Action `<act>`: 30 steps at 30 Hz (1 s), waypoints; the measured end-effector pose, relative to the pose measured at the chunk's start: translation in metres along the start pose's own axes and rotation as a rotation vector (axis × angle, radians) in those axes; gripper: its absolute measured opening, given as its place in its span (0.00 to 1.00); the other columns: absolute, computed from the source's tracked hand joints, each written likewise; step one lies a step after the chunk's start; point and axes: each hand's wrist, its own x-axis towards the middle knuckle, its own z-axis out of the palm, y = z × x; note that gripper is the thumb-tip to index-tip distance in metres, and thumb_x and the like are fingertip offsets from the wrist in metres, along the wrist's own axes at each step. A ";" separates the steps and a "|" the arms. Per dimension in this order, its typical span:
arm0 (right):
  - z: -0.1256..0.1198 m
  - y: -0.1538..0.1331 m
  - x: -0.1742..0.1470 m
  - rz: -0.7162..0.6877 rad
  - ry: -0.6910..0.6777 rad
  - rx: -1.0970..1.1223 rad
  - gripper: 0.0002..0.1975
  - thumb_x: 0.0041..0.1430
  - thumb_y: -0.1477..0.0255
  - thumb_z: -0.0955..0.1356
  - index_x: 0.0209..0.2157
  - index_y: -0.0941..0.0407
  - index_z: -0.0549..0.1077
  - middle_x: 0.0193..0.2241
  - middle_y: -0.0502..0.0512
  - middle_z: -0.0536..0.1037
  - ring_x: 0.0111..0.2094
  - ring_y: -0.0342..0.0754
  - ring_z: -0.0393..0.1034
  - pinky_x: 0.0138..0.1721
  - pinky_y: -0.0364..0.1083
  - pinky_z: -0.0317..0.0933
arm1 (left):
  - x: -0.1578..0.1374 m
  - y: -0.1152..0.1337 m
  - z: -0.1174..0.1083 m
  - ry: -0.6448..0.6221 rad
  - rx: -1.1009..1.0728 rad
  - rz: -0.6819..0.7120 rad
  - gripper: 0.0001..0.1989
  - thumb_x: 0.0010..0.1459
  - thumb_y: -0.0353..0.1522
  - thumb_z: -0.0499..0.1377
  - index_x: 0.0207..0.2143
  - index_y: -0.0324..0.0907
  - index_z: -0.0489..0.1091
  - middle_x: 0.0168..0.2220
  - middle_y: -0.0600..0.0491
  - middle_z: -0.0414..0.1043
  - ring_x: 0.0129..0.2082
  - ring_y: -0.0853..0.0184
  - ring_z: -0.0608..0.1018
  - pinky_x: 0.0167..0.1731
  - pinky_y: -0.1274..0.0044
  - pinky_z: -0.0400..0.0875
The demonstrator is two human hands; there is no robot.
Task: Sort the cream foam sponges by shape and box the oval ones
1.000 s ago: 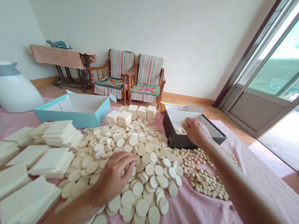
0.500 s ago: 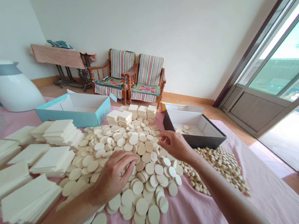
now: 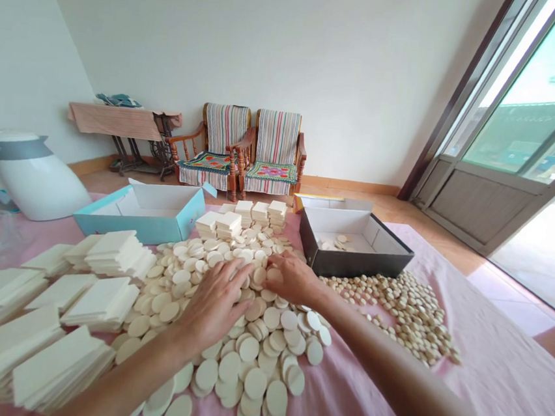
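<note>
A wide heap of pale round discs (image 3: pixel 255 384), which look like wood, lies in front of me. My left hand (image 3: pixel 214 303) rests on the middle of the heap, palm down, its fingers stretched out and slightly apart. Just right of it, my right hand (image 3: pixel 294 278) reaches into the heap with bent fingers. A disc (image 3: pixel 275 274) shows between its thumb and fingers; the fingertips are partly hidden among other discs. The two hands are close together, with a small gap between their fingertips.
Stacks of pale square tiles (image 3: pixel 102 299) stand left, smaller stacks (image 3: pixel 229 225) behind the heap. A blue box (image 3: pixel 133 228) is back left; a black box (image 3: pixel 360 263) holding some discs is back right. Small wooden pieces (image 3: pixel 419 313) lie right. A white jug (image 3: pixel 44 179) stands far left.
My right hand has moved left and down from beside the black box into the heap. My left hand has shifted slightly forward, its fingers straightening. The camera view has tilted up a little.
</note>
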 end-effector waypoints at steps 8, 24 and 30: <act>0.001 0.004 -0.006 0.025 0.055 -0.093 0.14 0.55 0.74 0.63 0.44 0.57 0.69 0.40 0.60 0.72 0.40 0.50 0.69 0.39 0.44 0.58 | -0.002 0.005 0.007 0.029 -0.014 -0.011 0.14 0.56 0.29 0.58 0.46 0.43 0.69 0.50 0.46 0.68 0.48 0.56 0.71 0.48 0.63 0.66; -0.006 0.010 -0.008 -0.025 0.159 -0.264 0.11 0.59 0.81 0.58 0.40 0.57 0.67 0.35 0.56 0.70 0.34 0.45 0.64 0.32 0.41 0.52 | -0.012 0.008 0.009 0.048 -0.105 0.020 0.13 0.60 0.23 0.53 0.46 0.41 0.69 0.43 0.50 0.71 0.43 0.63 0.72 0.45 0.67 0.66; -0.060 0.056 0.009 0.132 0.362 -0.268 0.14 0.64 0.75 0.57 0.47 0.58 0.67 0.37 0.60 0.73 0.36 0.48 0.68 0.36 0.43 0.56 | -0.012 0.006 0.010 0.074 -0.118 0.041 0.15 0.59 0.21 0.52 0.46 0.40 0.68 0.44 0.49 0.71 0.44 0.62 0.72 0.47 0.67 0.65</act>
